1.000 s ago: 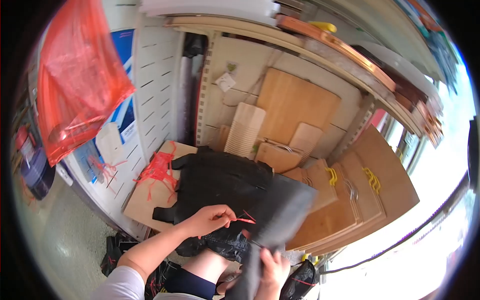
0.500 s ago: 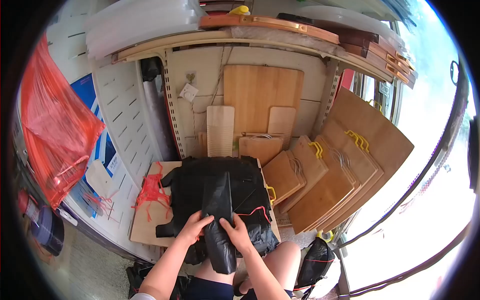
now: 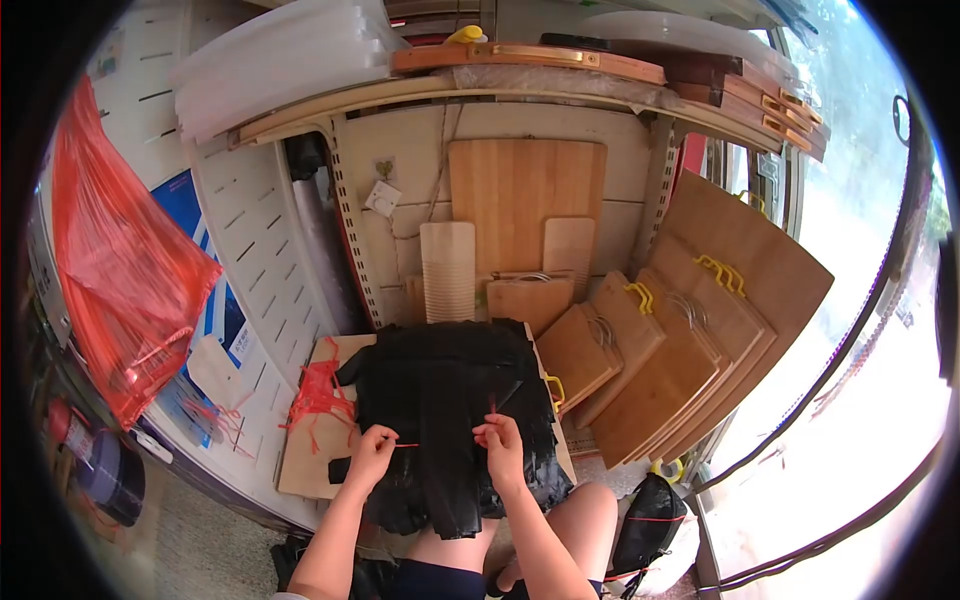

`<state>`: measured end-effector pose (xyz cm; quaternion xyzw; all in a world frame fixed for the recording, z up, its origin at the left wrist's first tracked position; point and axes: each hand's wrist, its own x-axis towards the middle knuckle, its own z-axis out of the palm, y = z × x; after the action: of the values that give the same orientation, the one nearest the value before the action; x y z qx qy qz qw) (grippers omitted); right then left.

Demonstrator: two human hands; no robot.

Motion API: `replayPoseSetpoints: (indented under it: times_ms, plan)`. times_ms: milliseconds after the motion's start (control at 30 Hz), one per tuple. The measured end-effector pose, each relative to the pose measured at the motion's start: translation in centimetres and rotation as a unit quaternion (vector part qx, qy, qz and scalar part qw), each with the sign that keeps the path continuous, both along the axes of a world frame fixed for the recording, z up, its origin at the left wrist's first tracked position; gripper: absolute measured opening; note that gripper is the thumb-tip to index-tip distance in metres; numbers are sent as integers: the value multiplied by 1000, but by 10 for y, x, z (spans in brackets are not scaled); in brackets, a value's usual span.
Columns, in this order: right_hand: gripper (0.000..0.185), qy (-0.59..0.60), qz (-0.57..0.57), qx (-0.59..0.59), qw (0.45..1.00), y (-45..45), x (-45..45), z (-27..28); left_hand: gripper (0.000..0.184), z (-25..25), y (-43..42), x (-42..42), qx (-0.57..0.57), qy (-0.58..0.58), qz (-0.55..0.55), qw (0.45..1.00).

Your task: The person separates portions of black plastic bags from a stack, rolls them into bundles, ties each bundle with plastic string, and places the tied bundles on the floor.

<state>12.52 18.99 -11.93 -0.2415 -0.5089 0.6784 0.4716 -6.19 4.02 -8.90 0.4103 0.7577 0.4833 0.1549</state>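
A folded black plastic bag [image 3: 447,470] lies lengthwise on a pile of black plastic bags [image 3: 400,365] in front of me. My left hand [image 3: 368,458], closed in a pinch left of the folded bag, holds a thin red string [image 3: 407,445]. On the other side of the bag, my right hand [image 3: 499,452] is closed too, with a bit of red string showing at its fingertips. The bag hides the middle of the string. Beneath the pile is a wooden board [image 3: 300,470], and a tangle of red strings [image 3: 320,395] lies on its left part.
Several wooden cutting boards [image 3: 650,390] with handles lean to the right. A red plastic bag [image 3: 130,270] hangs at the left. Overhead runs a loaded shelf [image 3: 420,98]. On the floor at right is a black bundle [image 3: 648,525] tied with red string.
The folded bag was held up in both hands and now lies on the pile. My hands have let go of it and moved apart to the red string. The view has shifted slightly.
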Motion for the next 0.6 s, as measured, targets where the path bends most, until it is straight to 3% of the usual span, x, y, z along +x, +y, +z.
replayPoseSetpoints:
  times_ms: [133,300,400,533,600]
  plan:
    - [40,-38,31,100,994,-20,-9,24,11,28,-5,29,-1,-27,-74,997]
    - [14,-207,51,237,948,-28,-22,24,11,51,26,59,12,78,-160,984]
    - [18,-257,91,228,935,-25,-23,17,12,53,46,63,7,167,-176,970]
    - [16,-141,235,61,960,-13,-15,14,17,56,56,64,20,245,-192,950]
    - [17,-115,268,18,956,-5,-14,10,21,63,53,65,74,212,-182,957]
